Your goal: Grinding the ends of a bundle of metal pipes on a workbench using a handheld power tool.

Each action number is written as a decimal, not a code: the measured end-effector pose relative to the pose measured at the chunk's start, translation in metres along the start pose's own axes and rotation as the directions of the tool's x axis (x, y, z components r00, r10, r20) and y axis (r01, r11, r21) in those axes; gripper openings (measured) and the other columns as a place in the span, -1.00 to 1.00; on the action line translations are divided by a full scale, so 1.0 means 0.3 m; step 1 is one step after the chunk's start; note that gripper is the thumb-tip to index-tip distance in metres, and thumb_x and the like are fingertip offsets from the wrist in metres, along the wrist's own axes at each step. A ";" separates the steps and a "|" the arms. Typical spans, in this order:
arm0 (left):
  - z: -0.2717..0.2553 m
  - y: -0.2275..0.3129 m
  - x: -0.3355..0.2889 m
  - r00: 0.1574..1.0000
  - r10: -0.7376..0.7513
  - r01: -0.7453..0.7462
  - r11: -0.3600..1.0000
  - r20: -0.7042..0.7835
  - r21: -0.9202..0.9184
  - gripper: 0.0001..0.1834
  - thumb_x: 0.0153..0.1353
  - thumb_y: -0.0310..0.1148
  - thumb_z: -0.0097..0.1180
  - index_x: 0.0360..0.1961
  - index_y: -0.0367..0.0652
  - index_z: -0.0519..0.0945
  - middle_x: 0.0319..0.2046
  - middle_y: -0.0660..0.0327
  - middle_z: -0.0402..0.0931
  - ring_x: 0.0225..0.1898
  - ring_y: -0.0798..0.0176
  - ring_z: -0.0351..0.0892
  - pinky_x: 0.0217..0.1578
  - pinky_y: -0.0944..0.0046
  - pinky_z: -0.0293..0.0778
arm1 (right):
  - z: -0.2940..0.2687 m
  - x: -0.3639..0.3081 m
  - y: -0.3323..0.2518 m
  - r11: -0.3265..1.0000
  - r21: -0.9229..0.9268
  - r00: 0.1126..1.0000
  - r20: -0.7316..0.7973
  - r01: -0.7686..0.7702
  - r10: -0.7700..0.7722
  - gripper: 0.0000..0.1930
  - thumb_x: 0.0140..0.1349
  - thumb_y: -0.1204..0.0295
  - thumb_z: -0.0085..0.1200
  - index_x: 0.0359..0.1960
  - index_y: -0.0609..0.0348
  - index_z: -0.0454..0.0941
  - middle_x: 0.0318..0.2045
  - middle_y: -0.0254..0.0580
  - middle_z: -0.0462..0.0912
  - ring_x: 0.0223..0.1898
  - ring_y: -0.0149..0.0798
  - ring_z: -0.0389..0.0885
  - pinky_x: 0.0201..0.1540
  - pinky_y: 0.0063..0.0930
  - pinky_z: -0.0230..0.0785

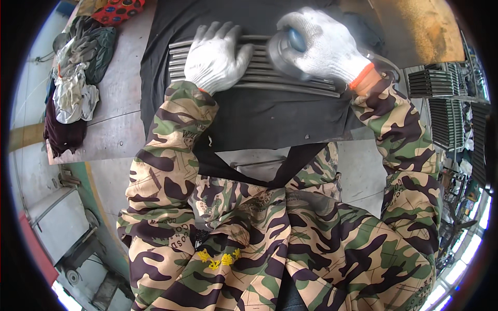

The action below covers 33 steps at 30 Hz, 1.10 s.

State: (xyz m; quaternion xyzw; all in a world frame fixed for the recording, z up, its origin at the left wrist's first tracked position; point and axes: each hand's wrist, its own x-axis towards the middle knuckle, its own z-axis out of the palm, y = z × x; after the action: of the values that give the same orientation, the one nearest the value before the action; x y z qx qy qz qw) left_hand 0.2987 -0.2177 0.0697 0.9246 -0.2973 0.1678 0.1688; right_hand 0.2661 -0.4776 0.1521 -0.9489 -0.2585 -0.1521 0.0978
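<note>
A row of dark metal rods (259, 72) lies side by side on a black cloth (254, 116). My left hand (215, 59), in a white knitted glove, rests flat across the left part of the rods, fingers stretched out and thumb apart. Also gloved in white, my right hand (324, 44) is wrapped round a round hand sander (295, 39) with a blue top. The sander's disc sits over the right part of the rods and is smeared by motion. Whether it touches them cannot be made out. A hose or cable (386, 61) runs behind my right wrist.
Crumpled gloves and rags (78, 78) lie on the table's left side, near a red patterned cloth (119, 11). A brown, stained board (415, 31) is at the far right. Beyond the right edge, racks (441, 103) hold stacked rods. A white machine (59, 223) stands at lower left.
</note>
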 end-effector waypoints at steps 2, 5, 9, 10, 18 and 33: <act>0.000 0.020 -0.027 0.997 0.067 -0.068 0.997 -0.030 -0.031 -0.48 0.48 -0.11 0.11 0.22 -0.32 0.64 0.27 -0.12 0.64 0.34 -0.30 0.53 0.43 -0.21 0.32 | 0.011 -0.010 0.008 1.000 0.000 1.000 -0.010 0.011 -0.011 -0.69 0.23 0.16 0.28 -0.02 -0.12 0.71 -0.14 -0.16 0.72 -0.04 0.02 0.76 0.05 -0.09 0.64; -0.020 0.063 -0.031 0.992 -0.114 0.118 0.988 -0.043 0.103 -0.56 0.46 -0.16 0.10 0.15 -0.29 0.66 0.17 -0.07 0.67 0.24 -0.21 0.57 0.36 -0.18 0.36 | -0.003 -0.015 -0.020 1.000 0.031 1.000 -0.003 0.006 -0.005 -0.69 0.23 0.16 0.29 -0.02 -0.11 0.72 -0.14 -0.16 0.73 -0.03 0.02 0.76 0.06 -0.09 0.64; 0.027 0.035 0.029 0.990 -0.126 0.136 0.978 -0.069 0.159 -0.58 0.44 -0.16 0.09 0.10 -0.27 0.67 0.10 -0.03 0.68 0.19 -0.16 0.57 0.29 -0.18 0.38 | -0.018 -0.005 -0.034 1.000 0.006 0.999 0.035 -0.004 0.003 -0.66 0.22 0.21 0.34 0.01 -0.05 0.71 -0.08 -0.18 0.75 0.00 0.01 0.75 0.08 -0.14 0.64; 0.054 0.030 0.034 0.988 -0.106 0.125 0.978 -0.117 0.167 -0.58 0.44 -0.16 0.07 0.09 -0.28 0.68 0.11 -0.03 0.68 0.18 -0.16 0.58 0.29 -0.18 0.38 | -0.009 -0.009 -0.035 1.000 0.007 1.000 0.031 -0.003 0.002 -0.68 0.23 0.19 0.30 0.01 -0.09 0.71 -0.11 -0.16 0.73 -0.01 0.01 0.76 0.07 -0.11 0.64; -0.002 0.004 -0.031 0.990 0.138 -0.138 0.989 -0.012 -0.043 -0.41 0.46 -0.09 0.15 0.30 -0.37 0.59 0.27 -0.18 0.62 0.39 -0.28 0.50 0.47 -0.22 0.28 | 0.002 -0.009 -0.020 0.999 0.003 0.997 0.066 -0.042 0.041 -0.66 0.25 0.18 0.27 0.04 -0.08 0.69 -0.08 -0.14 0.72 0.03 0.03 0.73 0.12 -0.09 0.62; -0.066 0.022 -0.079 0.959 0.166 -0.180 0.983 0.229 0.044 0.27 0.04 0.44 0.41 0.49 -0.43 0.37 0.41 -0.22 0.42 0.50 -0.31 0.35 0.59 -0.29 0.14 | -0.016 -0.068 0.024 0.999 0.054 0.996 0.089 0.001 -0.006 -0.63 0.17 0.25 0.37 0.03 -0.05 0.69 -0.07 -0.17 0.74 0.03 0.03 0.74 0.11 -0.13 0.64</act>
State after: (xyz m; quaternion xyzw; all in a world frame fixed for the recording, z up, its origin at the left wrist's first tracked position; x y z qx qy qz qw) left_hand 0.2723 -0.2028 0.0790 0.9130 -0.3887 0.0860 0.0891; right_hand 0.2519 -0.4944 0.1490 -0.9514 -0.2681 -0.1028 0.1112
